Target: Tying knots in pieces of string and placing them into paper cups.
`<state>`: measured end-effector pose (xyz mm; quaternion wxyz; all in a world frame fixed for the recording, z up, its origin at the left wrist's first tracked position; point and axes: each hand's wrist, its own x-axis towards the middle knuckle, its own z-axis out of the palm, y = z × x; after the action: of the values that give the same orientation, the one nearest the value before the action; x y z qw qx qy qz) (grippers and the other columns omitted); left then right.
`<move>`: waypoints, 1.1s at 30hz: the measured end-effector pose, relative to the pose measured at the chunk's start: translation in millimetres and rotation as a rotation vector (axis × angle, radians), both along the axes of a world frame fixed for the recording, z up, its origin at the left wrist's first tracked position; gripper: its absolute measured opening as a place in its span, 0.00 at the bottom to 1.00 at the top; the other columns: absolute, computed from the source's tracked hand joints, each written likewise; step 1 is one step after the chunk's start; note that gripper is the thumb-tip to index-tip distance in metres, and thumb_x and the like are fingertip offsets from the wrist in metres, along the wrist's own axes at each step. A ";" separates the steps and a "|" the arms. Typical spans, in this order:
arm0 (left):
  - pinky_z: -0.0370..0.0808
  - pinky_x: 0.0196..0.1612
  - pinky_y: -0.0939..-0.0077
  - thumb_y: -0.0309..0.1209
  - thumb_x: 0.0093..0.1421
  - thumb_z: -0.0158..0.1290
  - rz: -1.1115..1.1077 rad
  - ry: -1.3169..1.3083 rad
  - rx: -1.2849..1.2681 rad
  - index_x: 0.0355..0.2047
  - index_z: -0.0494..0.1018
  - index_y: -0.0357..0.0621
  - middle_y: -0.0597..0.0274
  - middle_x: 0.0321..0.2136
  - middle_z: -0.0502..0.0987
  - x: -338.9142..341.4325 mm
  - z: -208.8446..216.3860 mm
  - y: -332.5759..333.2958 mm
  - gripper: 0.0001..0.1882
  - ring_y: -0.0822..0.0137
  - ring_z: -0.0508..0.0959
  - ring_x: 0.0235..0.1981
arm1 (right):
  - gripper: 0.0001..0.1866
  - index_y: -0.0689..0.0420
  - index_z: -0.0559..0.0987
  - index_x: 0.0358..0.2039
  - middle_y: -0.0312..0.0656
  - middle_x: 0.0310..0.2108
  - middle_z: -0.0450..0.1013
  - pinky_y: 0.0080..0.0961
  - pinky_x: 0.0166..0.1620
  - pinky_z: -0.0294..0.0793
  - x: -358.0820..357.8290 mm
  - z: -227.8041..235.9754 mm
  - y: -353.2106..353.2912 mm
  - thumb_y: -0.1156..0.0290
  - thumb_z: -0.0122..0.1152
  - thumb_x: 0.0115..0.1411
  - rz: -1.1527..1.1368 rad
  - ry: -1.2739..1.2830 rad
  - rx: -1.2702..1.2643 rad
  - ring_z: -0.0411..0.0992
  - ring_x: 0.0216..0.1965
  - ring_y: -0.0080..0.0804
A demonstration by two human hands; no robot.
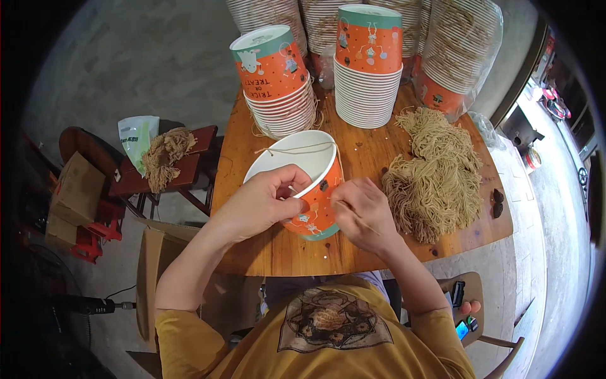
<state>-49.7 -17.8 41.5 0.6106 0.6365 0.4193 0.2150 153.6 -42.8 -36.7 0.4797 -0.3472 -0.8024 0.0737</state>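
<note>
Before you is a wooden table (290, 262), its far side crowded with upturned bucket stacks (369, 72) and a tangled heap of tan twine (435, 183) on your right. Grey floor (170, 69) spreads around it; to the left, a dark red bench (201, 148) bears more twine (165, 158) and a white-and-green bag (137, 140).

The orange paper bucket (325, 205) is between your hands near the table's front edge, tilted, its pale mouth facing up and away. Your left hand (268, 197) pinches the near rim—thumb outside, fingers over the lip. Your right hand (365, 215) is curled nearly into a fist just beside the right wall, closed on a thin twine strand (367, 225) (whether its knuckles touch the bucket, you can't tell from here). Another length of cord (303, 150) crosses the mouth.
</note>
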 end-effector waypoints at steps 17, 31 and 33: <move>0.73 0.37 0.75 0.21 0.54 0.50 -0.024 0.145 0.292 0.36 0.68 0.38 0.61 0.30 0.76 11.9 -25.5 -3.1 0.09 0.71 0.76 0.33 | 0.07 0.53 0.78 0.37 0.41 0.18 0.72 0.27 0.26 0.73 2.9 5.3 -35.3 0.73 0.58 0.57 -0.219 0.131 -0.314 0.73 0.21 0.35; 0.72 0.38 0.77 0.20 0.55 0.49 -0.017 0.035 0.261 0.36 0.67 0.37 0.64 0.30 0.74 9.4 -25.2 0.5 0.08 0.75 0.74 0.34 | 0.06 0.56 0.80 0.33 0.40 0.16 0.71 0.19 0.21 0.66 -10.9 10.3 -39.9 0.75 0.62 0.53 -0.272 0.188 -0.301 0.68 0.15 0.22; 0.72 0.38 0.78 0.20 0.55 0.49 -0.017 0.074 0.265 0.35 0.67 0.37 0.64 0.30 0.74 10.0 -21.9 0.0 0.08 0.75 0.74 0.34 | 0.06 0.53 0.80 0.33 0.39 0.16 0.71 0.21 0.21 0.68 -10.7 -1.0 -33.6 0.74 0.63 0.52 -0.272 0.278 -0.262 0.69 0.16 0.25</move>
<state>-39.7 -17.9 19.6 0.5072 0.7226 0.4039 0.2397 143.0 -76.4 -37.7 0.5418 -0.4982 -0.6580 0.1591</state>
